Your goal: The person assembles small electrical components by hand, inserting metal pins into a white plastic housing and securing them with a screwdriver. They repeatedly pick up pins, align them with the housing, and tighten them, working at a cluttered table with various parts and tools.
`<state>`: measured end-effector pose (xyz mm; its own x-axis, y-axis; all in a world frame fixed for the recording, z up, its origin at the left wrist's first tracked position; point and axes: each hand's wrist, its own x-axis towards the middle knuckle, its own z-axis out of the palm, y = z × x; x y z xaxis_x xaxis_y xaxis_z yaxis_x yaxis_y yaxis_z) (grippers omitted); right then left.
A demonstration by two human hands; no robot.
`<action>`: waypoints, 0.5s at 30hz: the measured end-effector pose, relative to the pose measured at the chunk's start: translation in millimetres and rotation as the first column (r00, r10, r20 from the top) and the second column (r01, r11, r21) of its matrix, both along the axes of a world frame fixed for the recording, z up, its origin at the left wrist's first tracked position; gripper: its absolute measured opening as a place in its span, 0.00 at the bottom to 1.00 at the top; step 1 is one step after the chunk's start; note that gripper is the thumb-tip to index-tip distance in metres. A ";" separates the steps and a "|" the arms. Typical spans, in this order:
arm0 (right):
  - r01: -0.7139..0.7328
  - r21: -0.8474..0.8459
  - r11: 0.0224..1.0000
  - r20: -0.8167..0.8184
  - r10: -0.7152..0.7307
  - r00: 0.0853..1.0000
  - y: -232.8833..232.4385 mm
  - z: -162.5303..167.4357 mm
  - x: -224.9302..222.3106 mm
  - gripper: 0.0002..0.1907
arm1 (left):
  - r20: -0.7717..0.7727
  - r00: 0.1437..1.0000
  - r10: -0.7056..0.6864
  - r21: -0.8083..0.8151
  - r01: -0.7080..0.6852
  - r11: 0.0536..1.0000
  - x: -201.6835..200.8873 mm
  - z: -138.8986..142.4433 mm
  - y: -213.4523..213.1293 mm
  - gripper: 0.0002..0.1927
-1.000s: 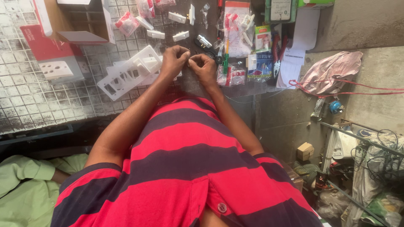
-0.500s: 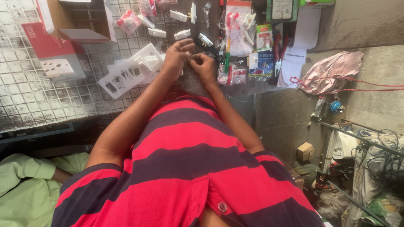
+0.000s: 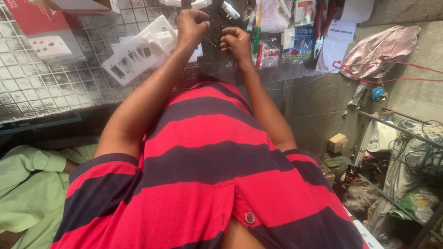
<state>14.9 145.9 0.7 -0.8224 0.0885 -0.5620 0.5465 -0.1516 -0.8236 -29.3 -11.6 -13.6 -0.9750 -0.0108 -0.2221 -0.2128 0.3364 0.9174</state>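
A short-sleeved shirt is worn, banded in broad horizontal stripes of bright red and dark navy. The stripes are carried across the chest and onto both sleeves, which end above the elbows. A front placket is seen low on the shirt, fastened by a single small red button; below it the placket is parted. Both forearms are left bare, and the hands are uncovered, with no gloves, rings or watch visible.
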 end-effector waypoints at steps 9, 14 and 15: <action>-0.162 0.565 0.809 -0.129 0.280 0.951 -14.7 1.7 -10.0 0.12 | 0.294 0.955 0.035 0.139 -0.079 0.987 3.0 4.7 -4.9 0.09; -0.247 0.583 0.774 -0.062 0.346 0.936 -17.1 5.6 -23.3 0.17 | 0.073 0.997 0.016 0.017 -0.017 1.000 8.1 -1.6 -7.0 0.08; -0.258 0.544 0.798 -0.055 0.341 0.938 -16.0 5.4 -23.8 0.19 | 0.012 1.000 -0.004 -0.014 0.004 1.000 9.2 -3.2 -7.1 0.08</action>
